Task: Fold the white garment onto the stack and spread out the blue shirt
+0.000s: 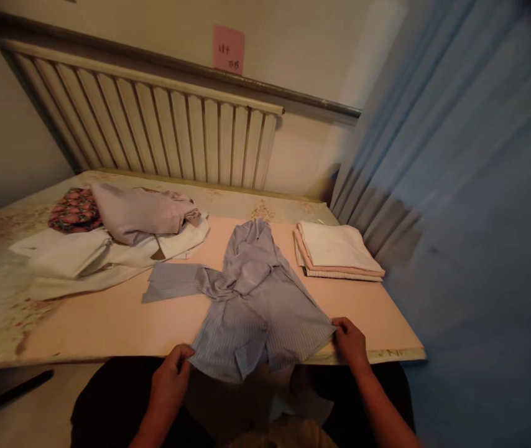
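A grey-blue striped shirt (288,305) lies spread on the table in front of me, its lower edge hanging a little over the front. One sleeve stretches out to the left, and the fabric is bunched and twisted around the middle. My left hand (170,376) pinches the shirt's lower left corner at the table edge. At the lower right corner, my right hand (350,342) grips the cloth between thumb and fingers. Both hands are closed on the fabric and hold it apart sideways.
Folded cloths (340,249) are stacked at the right. To the left lies a loose heap with a mauve garment (144,214), a red patterned cloth (75,210) and white clothing (74,255). A radiator (153,124) stands behind the table; a blue curtain (470,249) hangs at right.
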`<state>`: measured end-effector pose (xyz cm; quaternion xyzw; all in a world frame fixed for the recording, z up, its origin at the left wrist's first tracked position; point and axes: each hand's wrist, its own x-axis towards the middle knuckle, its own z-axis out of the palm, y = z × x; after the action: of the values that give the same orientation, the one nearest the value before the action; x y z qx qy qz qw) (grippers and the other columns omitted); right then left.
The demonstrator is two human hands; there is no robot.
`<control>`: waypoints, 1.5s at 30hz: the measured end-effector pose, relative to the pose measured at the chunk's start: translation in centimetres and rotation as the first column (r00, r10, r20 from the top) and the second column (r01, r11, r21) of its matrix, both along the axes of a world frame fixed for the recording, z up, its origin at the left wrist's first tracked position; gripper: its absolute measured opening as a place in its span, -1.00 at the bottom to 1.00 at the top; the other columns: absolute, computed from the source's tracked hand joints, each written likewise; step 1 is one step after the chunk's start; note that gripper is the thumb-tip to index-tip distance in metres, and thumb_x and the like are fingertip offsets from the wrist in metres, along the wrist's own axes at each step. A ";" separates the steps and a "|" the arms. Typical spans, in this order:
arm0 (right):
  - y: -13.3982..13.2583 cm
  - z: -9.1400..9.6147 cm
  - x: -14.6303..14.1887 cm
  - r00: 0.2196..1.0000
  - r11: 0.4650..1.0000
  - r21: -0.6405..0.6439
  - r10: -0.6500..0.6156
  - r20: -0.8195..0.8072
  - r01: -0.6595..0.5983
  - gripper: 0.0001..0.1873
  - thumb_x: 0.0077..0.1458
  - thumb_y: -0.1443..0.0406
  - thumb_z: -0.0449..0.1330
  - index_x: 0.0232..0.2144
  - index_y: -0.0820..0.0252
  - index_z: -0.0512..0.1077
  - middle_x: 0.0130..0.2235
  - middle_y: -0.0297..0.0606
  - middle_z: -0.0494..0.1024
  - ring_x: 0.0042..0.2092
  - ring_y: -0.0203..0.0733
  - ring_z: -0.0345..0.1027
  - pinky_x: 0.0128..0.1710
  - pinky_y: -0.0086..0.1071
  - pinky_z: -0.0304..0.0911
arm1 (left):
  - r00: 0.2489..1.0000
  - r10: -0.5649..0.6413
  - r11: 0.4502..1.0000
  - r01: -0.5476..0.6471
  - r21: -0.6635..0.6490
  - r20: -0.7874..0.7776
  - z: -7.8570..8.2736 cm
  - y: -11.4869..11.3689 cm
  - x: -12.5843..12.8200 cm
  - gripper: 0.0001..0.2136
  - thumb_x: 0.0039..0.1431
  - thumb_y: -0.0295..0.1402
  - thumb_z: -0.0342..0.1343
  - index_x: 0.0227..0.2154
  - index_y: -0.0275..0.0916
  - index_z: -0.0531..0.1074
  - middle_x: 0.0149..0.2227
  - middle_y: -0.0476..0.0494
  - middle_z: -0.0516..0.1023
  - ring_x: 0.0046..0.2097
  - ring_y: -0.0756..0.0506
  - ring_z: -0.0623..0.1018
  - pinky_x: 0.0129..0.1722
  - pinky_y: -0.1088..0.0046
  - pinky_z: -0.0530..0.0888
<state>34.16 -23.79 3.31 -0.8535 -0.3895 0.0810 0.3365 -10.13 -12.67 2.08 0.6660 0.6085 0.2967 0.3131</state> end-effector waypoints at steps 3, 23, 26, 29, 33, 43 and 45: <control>0.0 -0.1 0.0 1.000 1.000 -0.012 -0.004 -0.001 0.004 -0.69 -0.17 0.20 -0.06 -0.43 0.09 0.43 -0.36 -0.30 0.57 -0.27 -0.10 0.43 -0.22 -0.32 0.22 | 1.000 0.005 1.000 -0.005 0.000 0.012 0.0 -0.1 0.0 -0.83 -0.02 -0.25 -0.06 -0.42 -0.13 0.40 -0.39 0.06 0.55 -0.35 -0.04 0.53 -0.32 0.52 0.39; -0.3 0.2 0.2 0.997 0.999 0.028 0.031 -0.074 -0.029 -0.69 -0.20 0.17 -0.03 -0.45 0.11 0.45 -0.37 -0.32 0.57 -0.28 -0.10 0.44 -0.21 -0.31 0.26 | 0.999 0.008 1.000 -0.008 0.012 0.038 -0.1 -0.4 0.0 -0.84 -0.01 -0.26 -0.04 -0.41 -0.13 0.41 -0.40 0.06 0.55 -0.36 -0.04 0.52 -0.32 0.51 0.41; -0.3 0.1 0.3 0.997 0.999 0.028 0.026 -0.069 -0.024 -0.68 -0.19 0.17 -0.04 -0.45 0.11 0.45 -0.37 -0.32 0.58 -0.28 -0.10 0.44 -0.22 -0.31 0.27 | 0.999 -0.004 1.000 0.003 0.021 0.036 -0.1 -0.4 -0.1 -0.84 0.00 -0.27 -0.04 -0.40 -0.13 0.41 -0.39 0.05 0.55 -0.34 -0.04 0.53 -0.30 0.51 0.41; -0.3 0.0 0.3 0.998 0.999 0.029 0.017 -0.056 -0.015 -0.66 -0.18 0.17 -0.05 -0.43 0.11 0.46 -0.34 -0.31 0.59 -0.26 -0.10 0.45 -0.21 -0.31 0.27 | 1.000 -0.003 1.000 0.003 0.018 0.024 -0.2 -0.5 -0.1 -0.84 0.00 -0.29 -0.04 -0.39 -0.13 0.41 -0.39 0.06 0.55 -0.34 -0.04 0.53 -0.31 0.51 0.41; -0.3 -0.2 0.1 1.000 1.000 0.018 0.005 -0.021 -0.004 -0.67 -0.16 0.18 -0.04 -0.41 0.11 0.46 -0.34 -0.30 0.58 -0.27 -0.10 0.44 -0.22 -0.30 0.26 | 1.000 -0.004 1.000 0.003 0.012 0.022 -0.3 -0.5 -0.2 -0.85 0.00 -0.30 -0.04 -0.40 -0.13 0.41 -0.39 0.06 0.55 -0.34 -0.04 0.53 -0.32 0.52 0.40; -0.5 1.8 -2.5 0.954 0.989 0.121 0.047 0.297 -0.086 -0.70 -0.11 0.36 -0.03 -0.31 0.22 0.42 -0.26 -0.09 0.47 -0.14 -0.04 0.31 -0.06 -0.20 0.19 | 1.000 -0.003 1.000 0.003 0.019 0.000 -0.1 -0.5 0.0 -0.85 -0.01 -0.31 -0.05 -0.40 -0.13 0.41 -0.41 0.05 0.54 -0.36 -0.04 0.51 -0.31 0.51 0.38; -0.4 2.6 -4.8 0.932 0.975 0.154 0.099 0.348 -0.161 -0.76 0.03 0.34 -0.05 -0.32 0.21 0.40 -0.30 -0.12 0.46 -0.20 -0.07 0.31 -0.12 -0.25 0.19 | 1.000 -0.002 1.000 0.002 0.013 -0.003 -0.1 -0.5 0.1 -0.85 0.00 -0.31 -0.05 -0.41 -0.13 0.41 -0.40 0.04 0.54 -0.35 -0.04 0.51 -0.31 0.50 0.38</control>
<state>29.39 -24.23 5.95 -0.7931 -0.5030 -0.0800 0.3340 -10.07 -13.19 2.03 0.6690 0.6065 0.2993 0.3084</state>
